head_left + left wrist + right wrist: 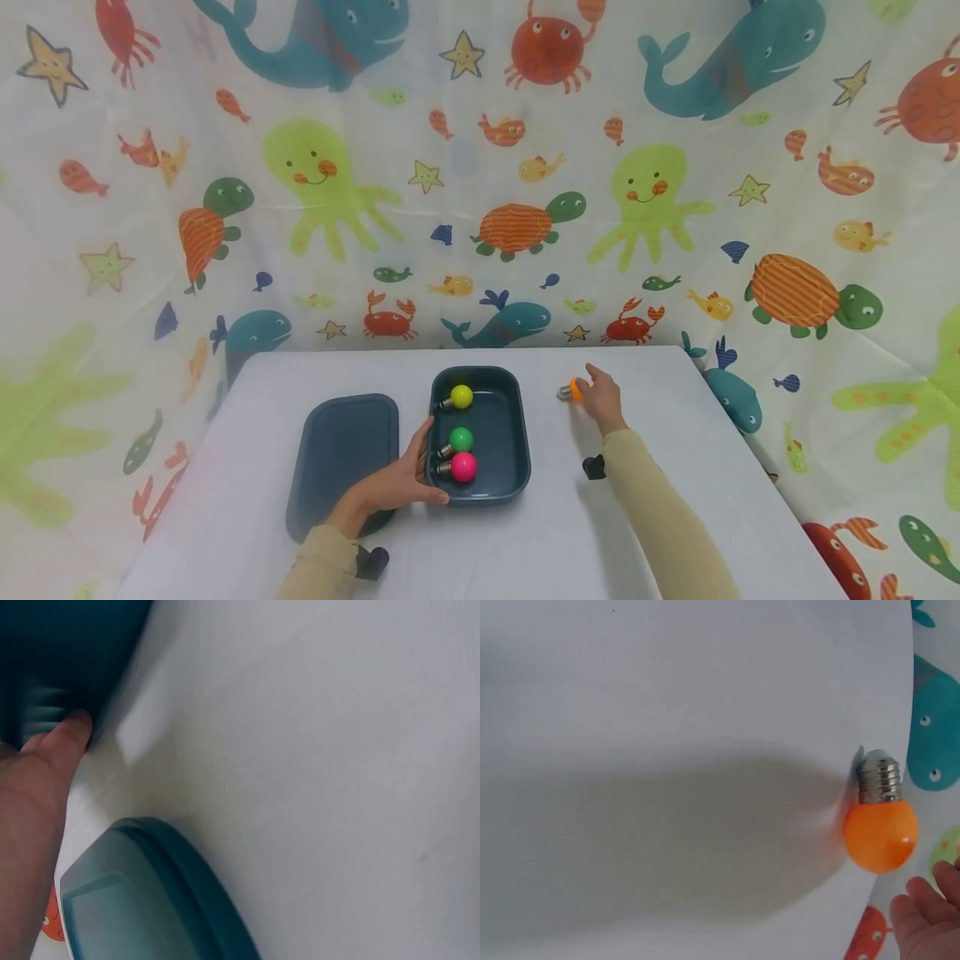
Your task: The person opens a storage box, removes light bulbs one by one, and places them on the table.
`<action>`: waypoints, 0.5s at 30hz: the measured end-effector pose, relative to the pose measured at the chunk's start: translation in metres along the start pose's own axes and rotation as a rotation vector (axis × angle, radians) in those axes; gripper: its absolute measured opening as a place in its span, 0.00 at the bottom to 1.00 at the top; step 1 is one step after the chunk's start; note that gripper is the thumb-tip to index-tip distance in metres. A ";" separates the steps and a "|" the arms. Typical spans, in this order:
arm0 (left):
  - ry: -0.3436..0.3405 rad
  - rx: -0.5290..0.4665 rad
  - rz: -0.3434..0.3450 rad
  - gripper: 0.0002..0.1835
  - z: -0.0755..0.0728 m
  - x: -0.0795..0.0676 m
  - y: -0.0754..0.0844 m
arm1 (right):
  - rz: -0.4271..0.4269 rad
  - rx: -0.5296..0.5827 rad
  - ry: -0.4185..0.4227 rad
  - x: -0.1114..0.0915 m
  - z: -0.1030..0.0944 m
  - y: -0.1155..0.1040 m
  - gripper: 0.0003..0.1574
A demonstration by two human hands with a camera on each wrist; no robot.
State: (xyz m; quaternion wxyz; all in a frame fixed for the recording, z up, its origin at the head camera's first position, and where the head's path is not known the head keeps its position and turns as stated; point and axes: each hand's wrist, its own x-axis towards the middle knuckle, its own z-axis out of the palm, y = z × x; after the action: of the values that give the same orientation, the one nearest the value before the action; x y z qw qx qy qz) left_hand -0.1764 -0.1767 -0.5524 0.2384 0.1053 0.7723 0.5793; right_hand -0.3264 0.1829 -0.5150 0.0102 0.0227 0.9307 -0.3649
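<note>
A dark blue-grey plastic box (495, 425) stands in the middle of the table. Along its left side lie a yellow light bulb (461, 397), a green light bulb (461, 439) and a pink light bulb (463, 467). My left hand (396, 483) grips the box at its near left corner, thumb at the front and fingers along the left wall. To the right of the box, an orange light bulb (881, 836) lies on the table with its metal screw base pointing left. My right hand (604, 402) is beside its round end, and the right wrist view shows extended fingers (922, 900) close to the bulb.
A matching flat lid (348, 450) lies left of the box, partly under my left forearm. Behind and beside the white table (525, 550) hangs a cloth (465, 167) printed with sea animals.
</note>
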 end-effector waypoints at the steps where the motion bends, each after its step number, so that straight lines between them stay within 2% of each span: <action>1: 0.000 0.001 -0.001 0.65 0.000 0.000 0.000 | -0.029 -0.002 0.019 0.000 0.001 -0.004 0.32; 4: 0.001 0.000 -0.002 0.65 -0.001 -0.001 0.000 | -0.069 0.028 0.042 0.000 0.004 -0.019 0.31; 10: 0.001 -0.006 0.005 0.65 -0.001 -0.001 0.000 | -0.042 0.201 -0.001 -0.002 0.012 -0.050 0.31; 15: 0.001 -0.004 0.002 0.65 0.000 0.000 -0.001 | -0.058 0.249 0.011 -0.004 0.021 -0.069 0.30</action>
State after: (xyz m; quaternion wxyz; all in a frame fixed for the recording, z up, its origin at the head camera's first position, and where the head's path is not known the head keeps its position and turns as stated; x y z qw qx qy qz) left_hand -0.1763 -0.1767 -0.5532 0.2375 0.1051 0.7713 0.5811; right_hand -0.3256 0.1177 -0.4838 -0.0082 -0.0011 0.8785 -0.4776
